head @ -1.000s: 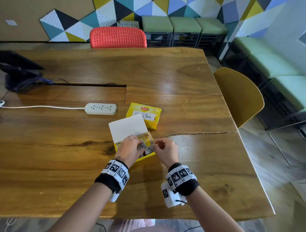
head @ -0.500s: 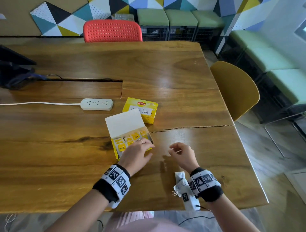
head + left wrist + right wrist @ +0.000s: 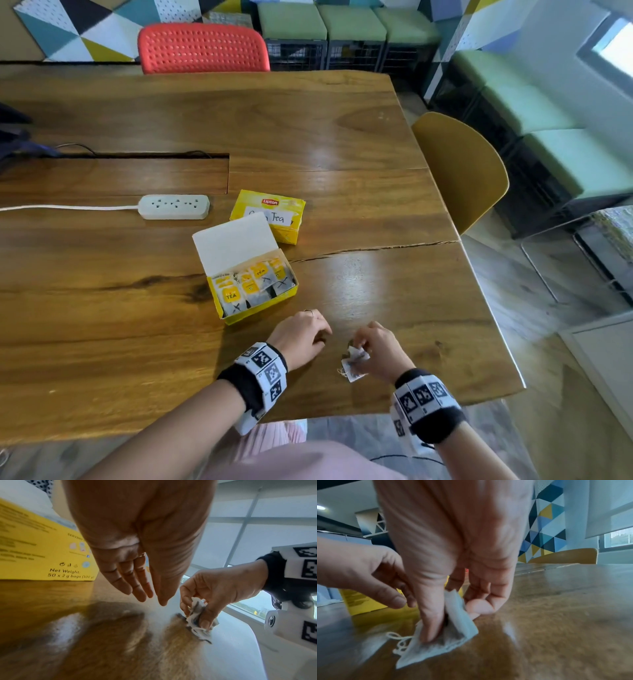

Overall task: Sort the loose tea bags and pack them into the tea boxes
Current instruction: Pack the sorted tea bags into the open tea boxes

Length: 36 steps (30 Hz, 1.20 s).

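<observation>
head view shows a wooden table (image 3: 102, 335) with a power strip (image 3: 174, 206) far back and a shut box (image 3: 268, 216) behind an open box (image 3: 251, 277) whose lid stands up and whose rows of tagged bags look nearly full. near the front edge, just this side of the open box, the right hand (image 3: 380, 349) pinches a crumpled tea bag (image 3: 354, 365) between thumb and fingertips, the bag's lower corner touching the wood and its string (image 3: 399, 642) trailing loose beside it. the left hand (image 3: 301, 337) hangs close by, holding nothing; from its own wrist its fingers (image 3: 130, 582) are straight and relaxed, pointing down toward the bag.

the step in hand looks like straightening this bag before packing. to do it well, flatten the paper first, let the left hand catch the string so it does not snag, check which box it belongs in, then slide it upright into a gap at the row's end without crushing its neighbours. a bag pinched too hard may tear.
</observation>
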Available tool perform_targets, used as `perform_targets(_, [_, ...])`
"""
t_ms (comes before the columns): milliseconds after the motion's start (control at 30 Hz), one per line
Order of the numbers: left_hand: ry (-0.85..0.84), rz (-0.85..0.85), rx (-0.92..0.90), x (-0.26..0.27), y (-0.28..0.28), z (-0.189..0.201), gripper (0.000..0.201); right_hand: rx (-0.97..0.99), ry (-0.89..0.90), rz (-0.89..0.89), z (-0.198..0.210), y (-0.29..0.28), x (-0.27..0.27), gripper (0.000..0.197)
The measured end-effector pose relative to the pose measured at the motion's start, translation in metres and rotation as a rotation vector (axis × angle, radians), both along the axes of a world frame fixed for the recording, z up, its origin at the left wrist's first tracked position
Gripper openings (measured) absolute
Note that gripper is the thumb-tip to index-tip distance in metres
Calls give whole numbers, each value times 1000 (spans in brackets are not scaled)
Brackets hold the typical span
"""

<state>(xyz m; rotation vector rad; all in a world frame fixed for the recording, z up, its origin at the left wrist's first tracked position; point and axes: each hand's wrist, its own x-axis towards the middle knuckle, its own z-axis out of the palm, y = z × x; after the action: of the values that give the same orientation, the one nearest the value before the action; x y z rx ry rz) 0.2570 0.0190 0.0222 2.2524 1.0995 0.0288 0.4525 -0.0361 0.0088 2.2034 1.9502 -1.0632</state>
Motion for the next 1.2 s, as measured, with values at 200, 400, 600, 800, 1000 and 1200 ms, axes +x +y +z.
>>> perform_targets(200, [-131,181,-201,7,5,2,29,168,169,-186,8,7,-9,45])
perform_targets(400, [-192,245,-338,6,8,4,36,262,262,-262,15,17,-18,58])
perform_targets(600, [-347,403,-409,5,8,4,30,395,354,-331,16,22,-24,47])
perform_targets(800, [-398,509,-467,5,14,6,34,449,392,-379,20,25,-31,32])
perform_targets(1000, [-457,540,-574,1,20,7,53,517,485,-471,19,28,-37,45])
perform_targets(1200, [-490,479,-532,-5,24,15,31,510,350,-396,17,37,-29,15])
